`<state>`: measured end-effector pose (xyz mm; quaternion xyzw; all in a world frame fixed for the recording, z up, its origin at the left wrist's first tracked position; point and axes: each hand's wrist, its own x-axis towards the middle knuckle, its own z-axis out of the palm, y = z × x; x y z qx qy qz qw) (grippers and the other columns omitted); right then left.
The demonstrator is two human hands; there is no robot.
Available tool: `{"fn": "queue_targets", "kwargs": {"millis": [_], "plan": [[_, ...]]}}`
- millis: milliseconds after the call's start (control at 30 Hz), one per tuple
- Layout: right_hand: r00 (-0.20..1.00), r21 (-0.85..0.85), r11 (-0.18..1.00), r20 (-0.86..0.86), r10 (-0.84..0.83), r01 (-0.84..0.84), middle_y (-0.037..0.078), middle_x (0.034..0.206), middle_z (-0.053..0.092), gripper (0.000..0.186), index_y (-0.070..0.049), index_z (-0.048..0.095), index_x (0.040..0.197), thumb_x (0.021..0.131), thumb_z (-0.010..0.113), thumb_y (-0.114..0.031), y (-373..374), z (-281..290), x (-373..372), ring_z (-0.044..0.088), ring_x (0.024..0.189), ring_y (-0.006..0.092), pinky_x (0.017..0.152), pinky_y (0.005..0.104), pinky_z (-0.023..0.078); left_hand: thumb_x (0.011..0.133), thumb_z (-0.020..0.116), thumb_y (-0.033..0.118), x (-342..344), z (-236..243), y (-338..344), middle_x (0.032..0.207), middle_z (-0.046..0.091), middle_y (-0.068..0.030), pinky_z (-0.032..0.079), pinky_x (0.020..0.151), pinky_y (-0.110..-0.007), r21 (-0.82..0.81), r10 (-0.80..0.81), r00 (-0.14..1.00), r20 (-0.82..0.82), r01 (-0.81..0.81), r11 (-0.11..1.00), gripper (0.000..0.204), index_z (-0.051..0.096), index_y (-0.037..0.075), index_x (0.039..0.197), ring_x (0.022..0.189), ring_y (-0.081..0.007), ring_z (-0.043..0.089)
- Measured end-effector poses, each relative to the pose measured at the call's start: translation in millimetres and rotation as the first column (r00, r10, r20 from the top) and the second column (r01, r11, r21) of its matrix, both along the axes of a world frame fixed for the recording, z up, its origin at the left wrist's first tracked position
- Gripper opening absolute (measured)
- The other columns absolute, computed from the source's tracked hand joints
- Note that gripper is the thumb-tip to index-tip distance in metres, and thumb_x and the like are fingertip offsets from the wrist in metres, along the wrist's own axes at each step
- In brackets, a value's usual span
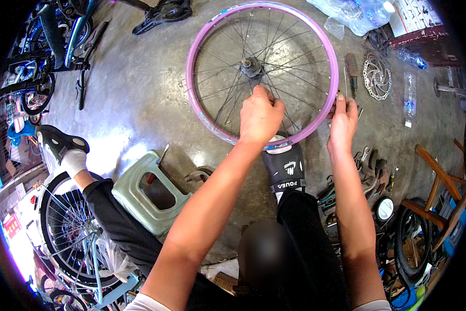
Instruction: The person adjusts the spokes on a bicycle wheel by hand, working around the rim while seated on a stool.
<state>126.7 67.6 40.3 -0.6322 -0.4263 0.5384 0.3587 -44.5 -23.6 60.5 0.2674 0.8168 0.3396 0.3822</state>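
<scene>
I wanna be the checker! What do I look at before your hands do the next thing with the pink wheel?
1. Left hand inside the pink rim, near the hub: ok.
2. Right hand at the rim's right side: ok.
3. Something small pinched in those right fingers: cannot tell, it's too tiny to see.
4. Right shoe out from under the rim: not ok, the rim's near edge passes over its toe.
5. Screwdriver on the floor, close to the right hand: ok.
6. Round metal disc lying apart from the rim: ok.
</scene>
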Motion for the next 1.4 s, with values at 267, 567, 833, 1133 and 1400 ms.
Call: {"fn": "queue_targets", "kwargs": {"millis": [267,567,833,1133,1400], "plan": [[0.989,-0.009,1.000,-0.142,0.028,-0.030,0.006,0.098,0.065,0.023,-0.001,0.059,0.113,0.110,0.055,-0.024,10.1,-11.0,10.1,0.060,0.083,0.0128,0.074,0.0306,0.050,0.096,0.061,0.003,19.3,-1.5,-11.0,0.108,0.075,-0.0197,0.063,0.075,-0.033,-0.032,0.332,0.691,0.642,-0.408,0.912,0.014,0.059,-0.005,0.107,0.092,-0.0228,0.076],[0.933,-0.098,0.995,-0.359,-0.018,-0.018,0.009,0.101,0.068,0.022,-0.002,0.057,0.112,0.109,0.058,-0.023,-6.1,-14.3,33.3,0.065,0.088,0.0165,0.076,0.0333,0.052,0.106,0.059,0.010,13.4,-28.2,-31.4,0.118,0.074,-0.0152,0.059,0.087,-0.033,0.063,0.104,0.558,0.824,-0.271,0.960,0.028,0.062,-0.002,0.131,0.103,-0.0200,0.073],[0.960,-0.203,0.979,-0.278,-0.034,-0.024,0.005,0.097,0.068,0.018,-0.005,0.062,0.109,0.107,0.063,-0.023,-50.7,-28.8,62.3,0.062,0.082,0.0128,0.074,0.0292,0.051,0.108,0.053,0.012,10.7,-42.9,-36.6,0.126,0.072,-0.0133,0.059,0.088,-0.032,0.167,-0.025,0.496,0.868,-0.244,0.955,0.033,0.057,-0.001,0.137,0.088,-0.0140,0.068],[0.960,-0.190,0.978,-0.279,0.035,-0.091,0.002,0.096,0.069,0.020,-0.002,0.071,0.117,0.102,0.070,-0.015,-77.0,-36.7,56.1,0.060,0.081,0.0107,0.072,0.0267,0.049,0.107,0.050,0.007,7.3,-52.9,-43.6,0.131,0.070,-0.0139,0.061,0.090,-0.036,0.228,-0.097,0.411,0.906,-0.283,0.932,0.033,0.055,-0.002,0.139,0.071,-0.0076,0.057],[0.934,-0.235,0.969,-0.357,-0.013,-0.076,0.005,0.101,0.071,0.017,-0.003,0.069,0.116,0.102,0.068,-0.011,-71.3,-33.1,62.6,0.065,0.087,0.0128,0.074,0.0280,0.051,0.104,0.052,0.009,1.4,-56.1,-45.0,0.137,0.066,-0.0168,0.056,0.099,-0.036,0.256,-0.160,0.320,0.934,-0.286,0.923,0.039,0.052,-0.002,0.142,0.086,-0.0113,0.061]]}}
